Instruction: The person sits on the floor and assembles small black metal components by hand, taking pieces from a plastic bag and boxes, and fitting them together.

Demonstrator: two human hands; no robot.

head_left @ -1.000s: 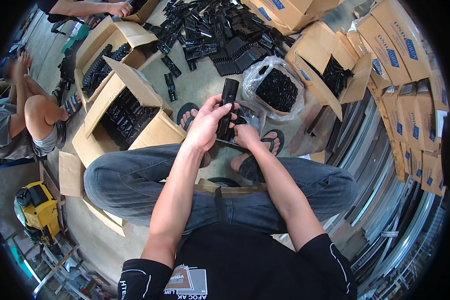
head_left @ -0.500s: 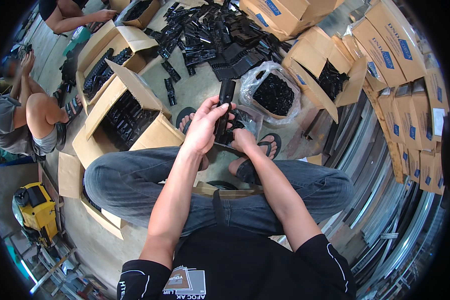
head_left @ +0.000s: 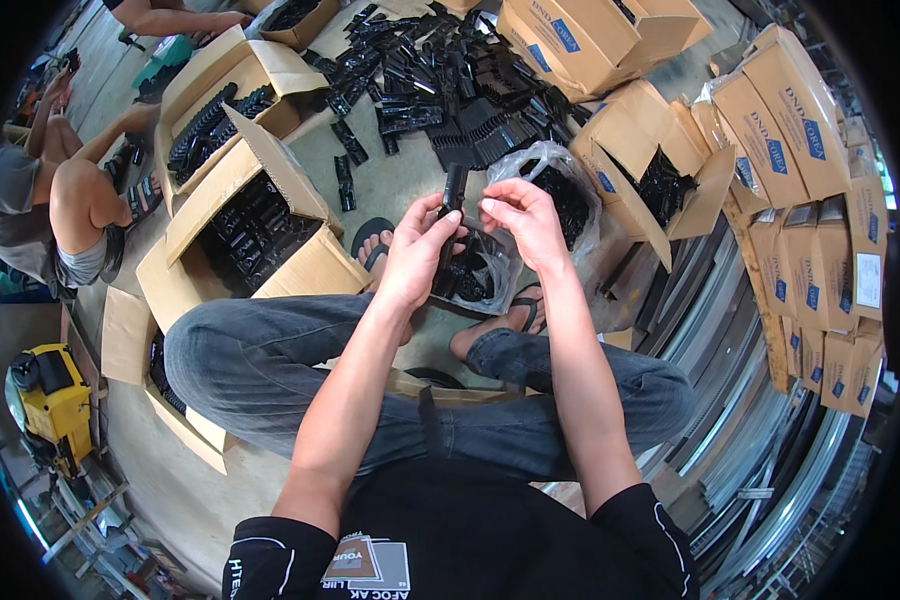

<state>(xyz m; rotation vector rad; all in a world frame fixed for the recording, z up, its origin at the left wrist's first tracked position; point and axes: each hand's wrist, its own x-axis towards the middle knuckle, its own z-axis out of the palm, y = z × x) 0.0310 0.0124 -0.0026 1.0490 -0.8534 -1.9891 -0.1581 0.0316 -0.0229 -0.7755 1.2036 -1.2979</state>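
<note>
Black plastic: gripping part (head_left: 455, 185) in left hand (head_left: 415, 248), near bag (head_left: 506, 262); curling right hand (head_left: 533, 222) narrowly just beside, not showing clearly whether pinching anything. Seemingly fitting something to part; calling for steadying it, bringing right hand across.

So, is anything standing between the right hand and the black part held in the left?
Nothing visible does: the right hand is just beside the black part in the left hand. The clear plastic with black pieces shows below, not between them.
</note>
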